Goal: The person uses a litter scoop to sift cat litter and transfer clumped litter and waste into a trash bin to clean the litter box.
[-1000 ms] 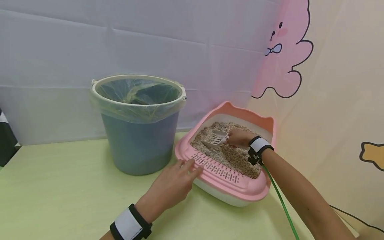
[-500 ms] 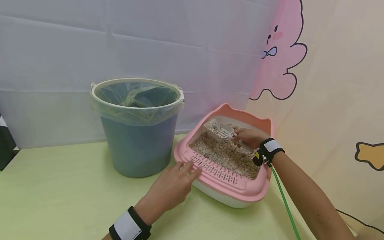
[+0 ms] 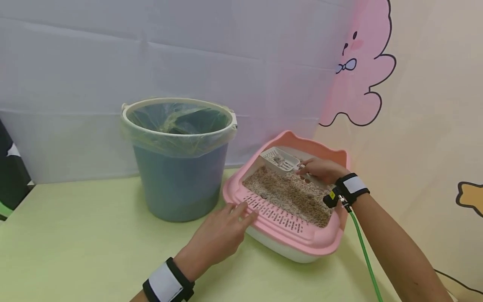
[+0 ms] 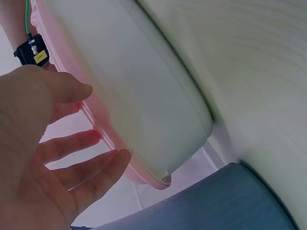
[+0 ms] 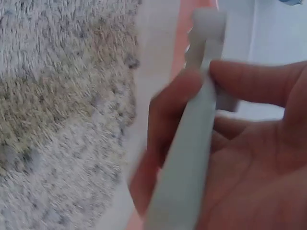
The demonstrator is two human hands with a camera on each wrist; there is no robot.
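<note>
Head view: the right hand (image 3: 320, 170) grips the handle of a white slotted plastic scoop (image 3: 281, 160), raised level above the beige granular litter (image 3: 292, 197) so loose grains sift back. The left hand (image 3: 220, 233), fingers straight and relaxed, presses the grated rim of the pink cat-eared litter tray (image 3: 286, 235) to steady it on the pale green counter (image 3: 75, 243). A blue bucket lined with a clear bag (image 3: 179, 155) stands just beside the tray.

Left wrist view: straight fingers (image 4: 79, 170) touch the tray's pink rim.

Right wrist view: curled fingers (image 5: 168, 129) pinch the scoop handle over the litter.

Blue bucket (image 3: 179, 184) lined with clear bag (image 3: 177, 138), pale green tabletop (image 3: 75, 239), pink cartoon wall sticker (image 3: 358, 71)
</note>
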